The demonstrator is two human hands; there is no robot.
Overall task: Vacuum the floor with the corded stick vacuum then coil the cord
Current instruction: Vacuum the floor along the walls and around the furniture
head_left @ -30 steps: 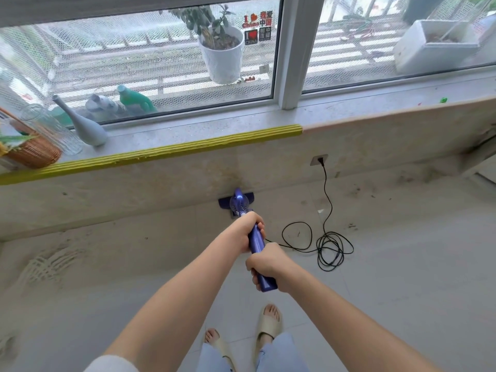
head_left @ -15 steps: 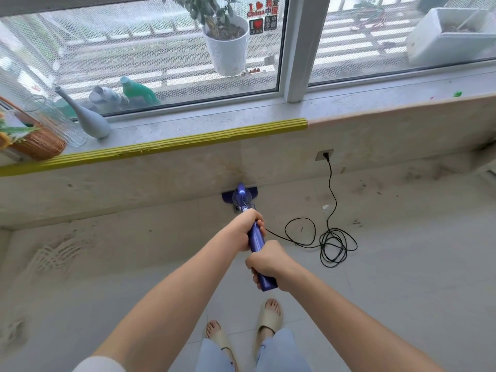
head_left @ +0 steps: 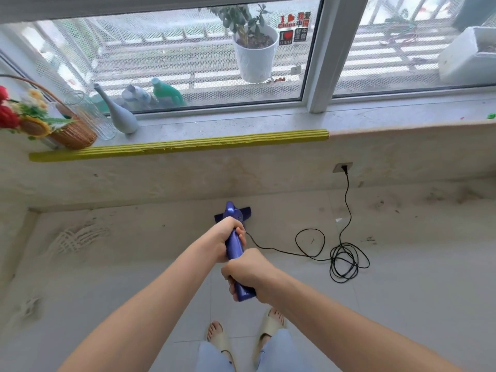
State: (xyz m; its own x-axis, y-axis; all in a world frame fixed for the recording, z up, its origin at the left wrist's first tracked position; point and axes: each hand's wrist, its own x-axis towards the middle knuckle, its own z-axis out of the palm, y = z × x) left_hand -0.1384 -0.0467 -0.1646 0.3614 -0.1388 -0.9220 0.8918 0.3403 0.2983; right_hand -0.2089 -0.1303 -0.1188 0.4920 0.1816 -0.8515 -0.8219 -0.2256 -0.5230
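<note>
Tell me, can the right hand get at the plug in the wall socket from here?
Probably not as things stand. The right hand grips the vacuum handle, as does the left hand, and the plug sits low on the wall, well beyond it. Nothing blocks the way; the person would need to let go and step closer.

Your left hand (head_left: 225, 238) & right hand (head_left: 248, 272) hide most of the vacuum (head_left: 236, 248) handle, its shaft foreshortened; flower basket (head_left: 72, 132) cut off at frame's left edge.

Both hands grip a blue plastic stick vacuum (head_left: 235, 247): the left hand (head_left: 224, 238) farther along, the right hand (head_left: 248, 272) nearer. Its floor head (head_left: 233, 212) lies near the far wall. To the right, a thin black cord (head_left: 343, 253) lies in loose loops on the pale tiled floor (head_left: 402, 277) and runs up to a wall socket (head_left: 342, 167).
</note>
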